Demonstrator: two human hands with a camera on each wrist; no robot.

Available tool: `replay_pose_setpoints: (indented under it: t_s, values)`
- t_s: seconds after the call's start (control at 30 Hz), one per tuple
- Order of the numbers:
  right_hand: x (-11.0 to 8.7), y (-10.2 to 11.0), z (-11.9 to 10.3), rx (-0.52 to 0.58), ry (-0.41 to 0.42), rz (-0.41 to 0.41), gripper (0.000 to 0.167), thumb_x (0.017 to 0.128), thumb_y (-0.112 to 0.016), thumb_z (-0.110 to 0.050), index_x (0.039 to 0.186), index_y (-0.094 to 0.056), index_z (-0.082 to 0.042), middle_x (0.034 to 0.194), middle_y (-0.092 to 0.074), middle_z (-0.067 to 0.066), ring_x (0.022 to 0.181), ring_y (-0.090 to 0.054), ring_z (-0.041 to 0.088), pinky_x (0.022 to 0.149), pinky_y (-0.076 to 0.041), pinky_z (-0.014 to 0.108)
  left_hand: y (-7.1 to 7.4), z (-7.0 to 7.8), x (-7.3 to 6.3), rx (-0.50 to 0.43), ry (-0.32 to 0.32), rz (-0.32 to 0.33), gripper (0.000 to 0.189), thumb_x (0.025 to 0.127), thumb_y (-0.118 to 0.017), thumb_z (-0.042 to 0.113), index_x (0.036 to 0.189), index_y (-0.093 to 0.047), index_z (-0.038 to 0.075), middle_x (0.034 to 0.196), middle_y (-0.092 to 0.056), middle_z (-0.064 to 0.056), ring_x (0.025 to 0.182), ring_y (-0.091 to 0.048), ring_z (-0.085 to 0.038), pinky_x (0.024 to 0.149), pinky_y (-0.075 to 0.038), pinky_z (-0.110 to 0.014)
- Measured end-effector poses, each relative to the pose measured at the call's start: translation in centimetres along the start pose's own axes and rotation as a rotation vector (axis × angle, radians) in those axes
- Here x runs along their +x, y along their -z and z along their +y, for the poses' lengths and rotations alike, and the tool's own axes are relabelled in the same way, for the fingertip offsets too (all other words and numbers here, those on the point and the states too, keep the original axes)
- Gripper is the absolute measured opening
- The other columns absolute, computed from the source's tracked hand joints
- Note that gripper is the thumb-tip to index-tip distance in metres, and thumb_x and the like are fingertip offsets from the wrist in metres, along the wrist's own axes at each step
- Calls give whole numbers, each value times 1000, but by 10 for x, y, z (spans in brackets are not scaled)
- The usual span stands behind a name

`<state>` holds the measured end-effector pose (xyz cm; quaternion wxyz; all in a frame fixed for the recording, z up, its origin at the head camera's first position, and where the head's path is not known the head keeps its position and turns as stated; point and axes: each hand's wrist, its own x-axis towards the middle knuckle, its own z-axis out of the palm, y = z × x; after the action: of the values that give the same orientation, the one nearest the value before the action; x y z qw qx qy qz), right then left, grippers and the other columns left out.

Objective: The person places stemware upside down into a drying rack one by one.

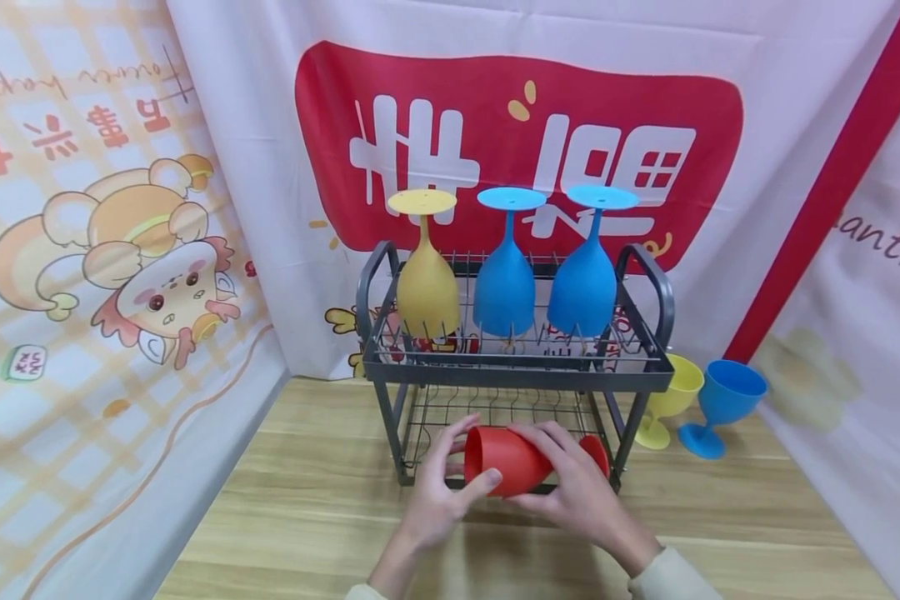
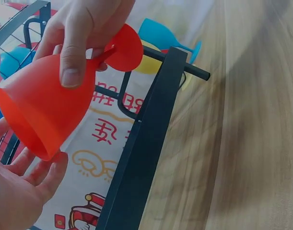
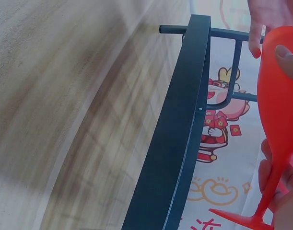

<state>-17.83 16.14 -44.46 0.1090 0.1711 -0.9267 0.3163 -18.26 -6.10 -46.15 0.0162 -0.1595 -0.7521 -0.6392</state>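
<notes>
- The right sleeve (image 1: 678,578), at the bottom of the head view and right of the centre, is made of pale cream cloth and looks plain.
- Its cuff (image 1: 649,567) makes a slightly curved edge, and the sleeve becomes wider toward the lower border.
- The left sleeve (image 1: 365,592) has a similar pale cream colour; only a small piece of it shows at the bottom, left of the centre.
- The left hand (image 1: 438,496) and the right hand (image 1: 579,492) are both bare, with rather slim fingers (image 2: 52,36).
- In the upper left of the left wrist view, the right thumbnail (image 2: 71,76) is short, with a rounded end.
</notes>
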Motion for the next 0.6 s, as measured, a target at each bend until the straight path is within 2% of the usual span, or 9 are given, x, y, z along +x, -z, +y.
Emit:
replay_pose_setpoints:
  t_s: [0.13,0.23,0.3,0.37,0.47,0.53,0.6]
  values:
    - [0,0,0,-4,13,-2,87,72,-99,-36,148,-56,-42,135,-60,-9,121,-59,16,87,-65,33,-3,-2,1,21,16,-9,65,92,-80,38,149,-50,47,145,-57,3,129,-57,-31,93,-60,-35]
    - [-2,-1,-1,-1,6,3,89,72,-100,-34,148,-55,-41,136,-59,-9,124,-58,17,87,-65,33,-5,-2,0,16,1,13,63,91,-81,36,146,-53,46,142,-59,5,127,-58,-30,94,-60,-36]
    - [-4,-4,-2,-8,25,38,91,70,-101,-32,149,-55,-39,139,-59,-7,126,-57,17,87,-66,34,-5,-3,0,15,-16,39,62,90,-82,34,145,-54,45,141,-60,6,125,-59,-29,93,-61,-34]
    - [-7,-8,-3,-32,65,114,91,69,-101,-32,148,-56,-35,140,-59,-4,127,-57,17,87,-66,36,-6,-4,0,12,-26,75,62,90,-83,33,144,-56,44,141,-60,6,124,-60,-28,91,-62,-33]
    - [-13,-15,-2,-54,170,292,84,69,-101,-32,143,-62,-26,137,-62,0,123,-59,17,87,-66,40,-7,-7,1,-5,-34,153,61,89,-85,30,143,-58,41,139,-62,3,120,-62,-27,88,-62,-30]
    - [-15,-19,0,-24,216,391,73,71,-100,-28,135,-67,-20,131,-66,1,115,-63,16,86,-66,39,-7,-8,2,-27,-27,207,61,89,-85,28,143,-59,40,140,-62,2,119,-62,-26,89,-62,-30]
    - [-17,-22,3,38,225,431,57,75,-98,-25,125,-71,-17,121,-70,0,106,-66,15,85,-65,36,-7,-7,3,-68,-26,250,62,89,-86,25,143,-59,37,140,-62,0,118,-64,-27,91,-62,-29]
